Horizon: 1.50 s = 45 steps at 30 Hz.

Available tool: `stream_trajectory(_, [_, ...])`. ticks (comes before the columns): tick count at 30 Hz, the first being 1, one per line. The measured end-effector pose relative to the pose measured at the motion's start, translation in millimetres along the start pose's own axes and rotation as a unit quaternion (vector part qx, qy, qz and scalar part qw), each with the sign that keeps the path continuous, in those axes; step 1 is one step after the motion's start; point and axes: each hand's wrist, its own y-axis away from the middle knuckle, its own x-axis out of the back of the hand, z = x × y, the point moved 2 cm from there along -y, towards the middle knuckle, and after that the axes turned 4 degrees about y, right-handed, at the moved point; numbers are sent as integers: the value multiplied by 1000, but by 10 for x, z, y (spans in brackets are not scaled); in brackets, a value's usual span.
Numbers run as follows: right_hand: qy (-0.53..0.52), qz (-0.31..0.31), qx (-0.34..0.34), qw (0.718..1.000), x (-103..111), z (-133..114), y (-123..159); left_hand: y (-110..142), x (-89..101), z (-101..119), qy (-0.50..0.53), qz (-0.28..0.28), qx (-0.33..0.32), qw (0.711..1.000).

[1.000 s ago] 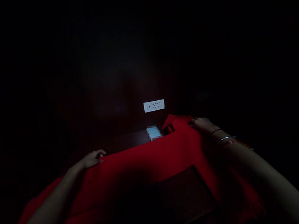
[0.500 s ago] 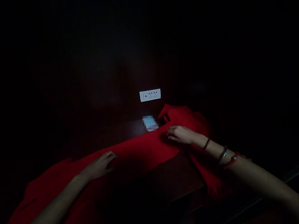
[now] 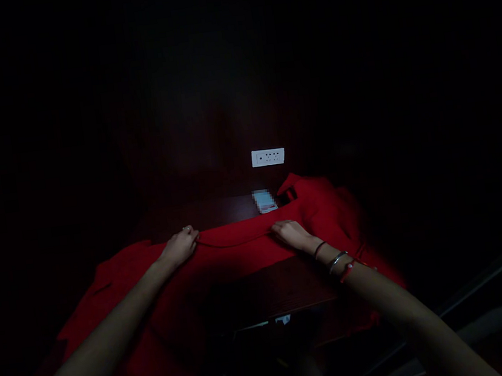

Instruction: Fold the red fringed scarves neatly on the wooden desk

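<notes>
The cloth (image 3: 241,256) is plain bright red. The socket plate (image 3: 268,157) is white, and the counter (image 3: 290,284) dark reddish brown.

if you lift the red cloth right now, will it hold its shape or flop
Probably flop: the red cloth sags in a shallow fold between the left hand and right hand. Its bunched right end suggests it would crumple easily.

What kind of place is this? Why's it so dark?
Probably a dimly lit room indoors, at a desk or table. You can see a white socket plate on the wall, and a dark wooden top with a red cloth across it. I can't tell why it's dark.
</notes>
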Motion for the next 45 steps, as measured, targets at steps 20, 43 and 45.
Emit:
stream_trajectory(20, [-140, -34, 63, 988, -10, 226, 102, -158, -11, 182, 167, -143, -75, 973])
stream_trajectory(43, [-65, -247, -2, 967, 687, 1301, -319, -245, 1049, -530, 336, -80, 32, 938])
stream_trajectory(45, [-42, -267, -17, 963, 857, 1380, -205, -194, 1188, -649, 312, -20, 56, 948])
